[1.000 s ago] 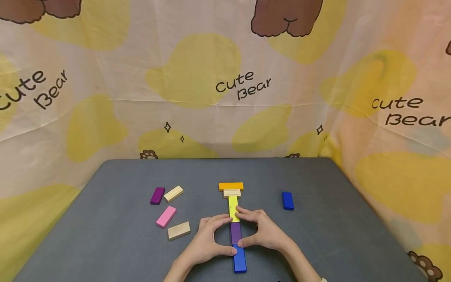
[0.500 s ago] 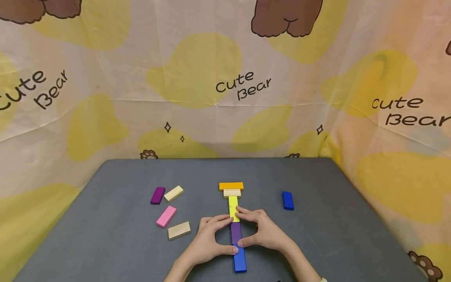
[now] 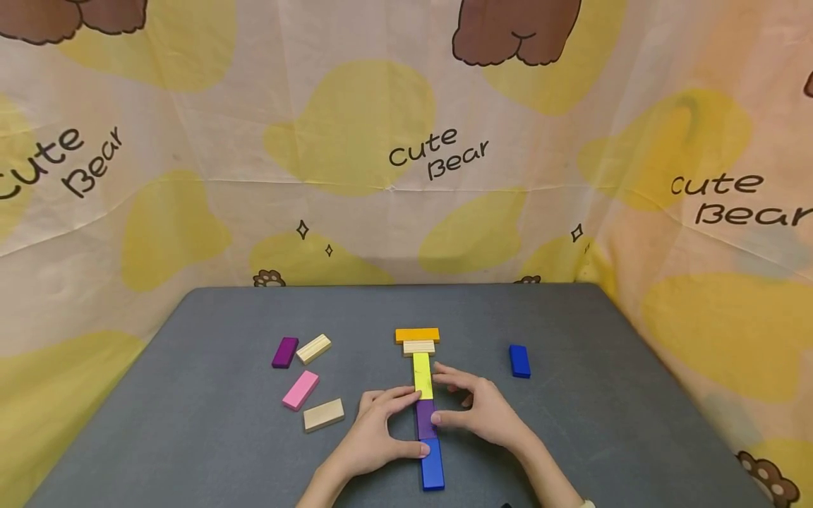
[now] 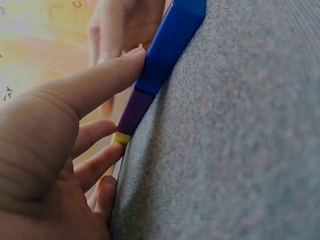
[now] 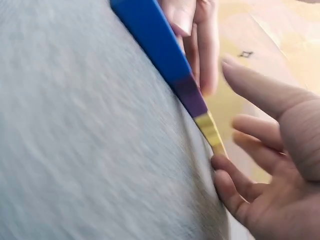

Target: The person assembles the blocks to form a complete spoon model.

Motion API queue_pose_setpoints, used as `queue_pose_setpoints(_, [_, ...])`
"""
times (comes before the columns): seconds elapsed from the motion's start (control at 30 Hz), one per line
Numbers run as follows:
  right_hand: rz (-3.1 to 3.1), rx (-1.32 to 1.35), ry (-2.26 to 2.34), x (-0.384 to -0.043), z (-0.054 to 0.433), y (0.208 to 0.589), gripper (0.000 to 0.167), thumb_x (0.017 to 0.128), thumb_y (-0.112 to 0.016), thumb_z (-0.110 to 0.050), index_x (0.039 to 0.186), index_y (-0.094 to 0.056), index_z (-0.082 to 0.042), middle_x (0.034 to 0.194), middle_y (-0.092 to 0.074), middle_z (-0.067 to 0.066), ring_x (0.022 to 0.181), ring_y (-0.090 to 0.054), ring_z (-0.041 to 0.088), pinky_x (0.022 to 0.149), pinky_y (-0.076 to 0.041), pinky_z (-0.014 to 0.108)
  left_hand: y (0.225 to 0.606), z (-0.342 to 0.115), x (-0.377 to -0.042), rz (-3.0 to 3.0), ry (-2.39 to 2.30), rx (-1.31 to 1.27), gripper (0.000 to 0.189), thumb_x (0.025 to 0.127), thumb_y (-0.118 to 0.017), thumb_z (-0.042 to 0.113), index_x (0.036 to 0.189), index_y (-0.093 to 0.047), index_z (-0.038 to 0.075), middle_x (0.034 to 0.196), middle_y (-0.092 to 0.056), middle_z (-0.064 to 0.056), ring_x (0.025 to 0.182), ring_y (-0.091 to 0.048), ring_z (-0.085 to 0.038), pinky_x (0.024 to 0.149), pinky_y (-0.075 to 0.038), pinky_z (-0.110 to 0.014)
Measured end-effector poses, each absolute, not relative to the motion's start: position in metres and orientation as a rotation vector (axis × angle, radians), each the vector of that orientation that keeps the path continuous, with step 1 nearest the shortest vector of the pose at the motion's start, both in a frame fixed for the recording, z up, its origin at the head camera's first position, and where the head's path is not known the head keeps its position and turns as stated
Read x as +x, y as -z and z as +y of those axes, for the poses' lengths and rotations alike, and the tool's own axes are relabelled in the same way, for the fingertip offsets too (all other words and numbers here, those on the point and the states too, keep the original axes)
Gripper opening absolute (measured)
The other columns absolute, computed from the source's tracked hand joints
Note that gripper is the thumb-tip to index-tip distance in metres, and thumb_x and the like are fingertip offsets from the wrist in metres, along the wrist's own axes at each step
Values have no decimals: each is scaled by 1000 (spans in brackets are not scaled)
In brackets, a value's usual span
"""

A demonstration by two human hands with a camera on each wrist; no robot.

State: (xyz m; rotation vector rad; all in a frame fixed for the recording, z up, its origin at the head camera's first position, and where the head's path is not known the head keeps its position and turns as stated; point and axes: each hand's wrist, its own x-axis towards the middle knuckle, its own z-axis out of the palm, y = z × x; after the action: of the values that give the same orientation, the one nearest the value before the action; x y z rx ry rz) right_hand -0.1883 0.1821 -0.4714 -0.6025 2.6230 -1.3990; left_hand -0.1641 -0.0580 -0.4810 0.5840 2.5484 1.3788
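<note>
We see yellow block [image 3: 422,374], purple block [image 3: 426,420] and blue block [image 3: 433,471] end to end on counter [image 3: 216,367], lower center of frame. Left hand [image 3: 375,437] spread, thumb touching blue block, fingertips at yellow. Right hand [image 3: 485,416] spread, fingers loosely bent, just beside purple block.

Blue block [image 4: 172,42] cut off by top edge, both wrist views; tabletop [image 5: 85,150] blurred in right wrist's

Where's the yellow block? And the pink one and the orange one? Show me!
Yellow block [image 3: 422,375]: head view, the middle of its top.
Pink block [image 3: 300,390]: head view, the middle of its top.
Orange block [image 3: 417,335]: head view, halfway along its long side.
</note>
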Motion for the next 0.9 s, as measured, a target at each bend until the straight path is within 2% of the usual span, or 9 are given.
queue_pose_setpoints(0.07, [2709, -491, 1491, -191, 189, 469, 55, 80, -84, -29, 130, -65, -14, 141, -53, -6, 109, -55, 22, 83, -48, 42, 481, -58, -164, 2549, -1375, 577, 80, 71, -85, 50, 139, -58, 18, 145, -46, 6, 123, -28, -25, 97, -32, -57])
queue_pose_setpoints(0.2, [2899, -280, 1629, -197, 218, 465, 51, 78, -86, -20, 125, -68, -12, 132, -60, -4, 107, -57, 24, 84, -49, 44, 481, -57, -164, 2547, -1380, 559, 80, 70, -86, 50, 139, -59, 19, 144, -46, 7, 124, -28, -24, 98, -32, -56])
queue_pose_setpoints(0.33, [3010, -142, 1655, -201, 253, 467, 51, 81, -84, -20, 127, -66, -8, 134, -59, 4, 114, -55, 30, 88, -47, 50, 482, -58, -164, 2545, -1392, 561, 81, 70, -86, 49, 139, -59, 18, 144, -45, 7, 124, -28, -23, 98, -32, -55])
queue_pose_setpoints(0.47, [2929, -8, 1689, -202, 275, 470, 57, 83, -82, -22, 132, -61, -5, 139, -54, 8, 118, -51, 33, 93, -43, 48, 481, -58, -163, 2546, -1390, 566, 81, 70, -86, 49, 139, -58, 18, 144, -45, 7, 124, -27, -24, 98, -32, -55])
queue_pose_setpoints(0.63, [2844, 5, 1646, -201, 285, 469, 63, 81, -84, -22, 136, -58, -4, 145, -48, 10, 119, -49, 34, 91, -45, 42, 481, -58, -163, 2548, -1392, 579, 80, 71, -86, 48, 139, -58, 17, 144, -46, 5, 124, -27, -26, 97, -33, -56])
queue_pose_setpoints(0.9, [2803, -28, 1579, -205, 292, 468, 67, 80, -83, -12, 140, -54, -4, 149, -43, 11, 118, -49, 33, 92, -42, 43, 482, -58, -163, 2548, -1383, 568, 81, 70, -86, 49, 140, -58, 18, 145, -45, 6, 124, -28, -24, 98, -32, -55])
